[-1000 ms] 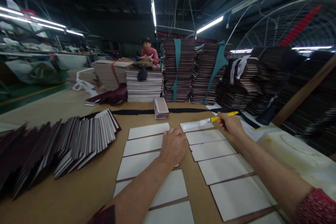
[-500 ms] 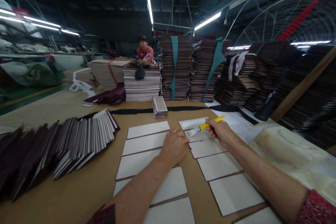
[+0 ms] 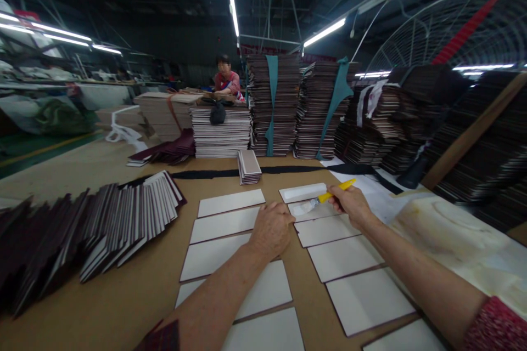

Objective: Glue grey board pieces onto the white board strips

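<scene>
My right hand (image 3: 352, 205) grips a yellow-handled flat brush (image 3: 325, 198), whose whitened bristles rest on a white rectangular panel (image 3: 313, 211) in the right column. Just beyond lies another panel (image 3: 303, 192), smeared with something white. My left hand (image 3: 272, 230) lies palm down on a white panel (image 3: 222, 215) in the left column, its fingertips near the gap between columns. It holds nothing. Further panels (image 3: 366, 301) stretch toward me in both columns, each edged dark.
The panels lie on a brown-paper-covered table (image 3: 123, 175). Fanned dark-backed boards (image 3: 123, 225) lie at left, and a small stack (image 3: 249, 167) stands ahead. Tall stacks (image 3: 274, 104) rise beyond. A seated person (image 3: 225, 79) works behind them, and a large wire-guarded fan (image 3: 448, 27) stands at right.
Over the last second, my right hand has moved left and toward me, taking the brush from the far panel onto the one nearer me. My left hand has barely moved.
</scene>
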